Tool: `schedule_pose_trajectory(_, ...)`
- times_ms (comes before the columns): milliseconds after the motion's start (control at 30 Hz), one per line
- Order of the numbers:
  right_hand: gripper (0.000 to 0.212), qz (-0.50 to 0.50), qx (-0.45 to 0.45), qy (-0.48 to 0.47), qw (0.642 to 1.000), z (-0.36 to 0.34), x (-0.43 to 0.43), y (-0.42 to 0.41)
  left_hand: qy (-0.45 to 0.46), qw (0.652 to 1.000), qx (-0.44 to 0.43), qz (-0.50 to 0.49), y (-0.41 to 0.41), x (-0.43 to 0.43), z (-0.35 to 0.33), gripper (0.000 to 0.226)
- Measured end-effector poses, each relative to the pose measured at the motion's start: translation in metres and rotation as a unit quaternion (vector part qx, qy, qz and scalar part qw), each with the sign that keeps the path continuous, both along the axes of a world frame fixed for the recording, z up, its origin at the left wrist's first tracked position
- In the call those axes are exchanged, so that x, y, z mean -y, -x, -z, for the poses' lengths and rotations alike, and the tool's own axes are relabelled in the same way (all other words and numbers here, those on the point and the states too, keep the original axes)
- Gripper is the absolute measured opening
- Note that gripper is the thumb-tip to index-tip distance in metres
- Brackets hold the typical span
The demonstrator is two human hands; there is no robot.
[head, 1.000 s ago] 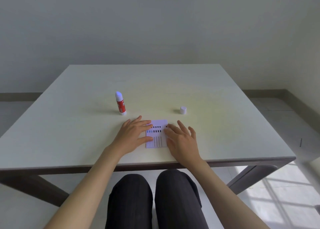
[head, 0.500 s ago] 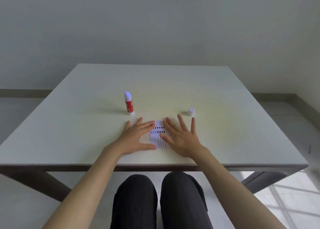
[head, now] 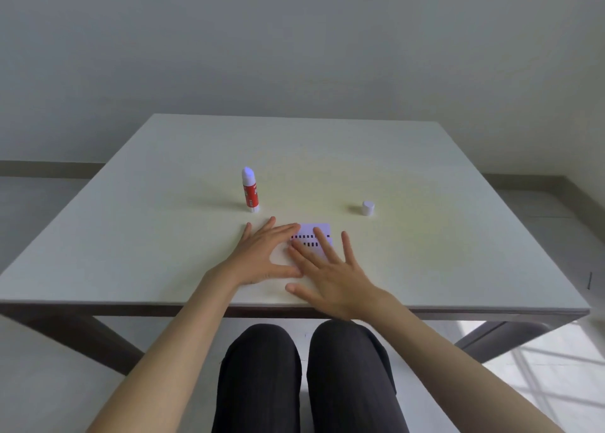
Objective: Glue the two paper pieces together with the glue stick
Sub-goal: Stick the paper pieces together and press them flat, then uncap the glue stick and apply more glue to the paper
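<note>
The white paper (head: 316, 233) with rows of black marks lies flat near the table's front edge; only its far part shows. My left hand (head: 262, 257) rests flat on its left side, fingers spread. My right hand (head: 330, 275) lies flat over its near and right part, fingers apart. Whether one or two sheets lie there I cannot tell. The red and white glue stick (head: 250, 190) stands upright and uncapped behind my left hand. Its white cap (head: 368, 208) sits apart, to the right of the paper.
The pale square table (head: 458, 236) ends just in front of my wrists; my knees (head: 304, 367) are under it. A plain wall stands behind the table.
My right hand has slid toward me and to the left across the paper, covering more of it. My left hand has stayed flat on the left side.
</note>
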State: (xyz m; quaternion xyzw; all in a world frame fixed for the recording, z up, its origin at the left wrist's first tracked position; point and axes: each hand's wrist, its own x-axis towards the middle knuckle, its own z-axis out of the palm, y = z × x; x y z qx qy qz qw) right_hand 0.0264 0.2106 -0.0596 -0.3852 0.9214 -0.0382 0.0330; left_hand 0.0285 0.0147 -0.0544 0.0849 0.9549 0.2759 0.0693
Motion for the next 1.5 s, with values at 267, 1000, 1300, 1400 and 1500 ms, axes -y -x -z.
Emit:
schedule_pose_trajectory(267,0.083,-0.017,0.018,-0.017,1.0,-0.002,0.007,0.004,-0.016,1.0,0.007,-0.003,0.0,0.0,0.002,0.104)
schedule_pose_trajectory(1000,0.077,0.087,-0.007,0.0,0.996,0.001,-0.026,0.018,-0.069,0.997,-0.033,-0.016,-0.007,0.0,-0.007,0.08)
schedule_pose_trajectory(1300,0.054,0.232,0.107,0.49,0.833,-0.016,-0.04,0.015,-0.257,0.821,-0.309,-0.405,0.017,0.026,-0.041,0.047)
schedule_pose_trajectory(1400,0.037,0.275,0.115,0.56,0.773,-0.018,-0.046,0.013,-0.244,0.867,-0.178,-0.396,0.032,0.021,-0.031,0.062)
schedule_pose_trajectory(1500,0.034,0.272,0.107,0.568,0.769,-0.018,-0.045,0.012,-0.242,0.871,-0.182,-0.386,0.039,0.014,-0.024,0.031)
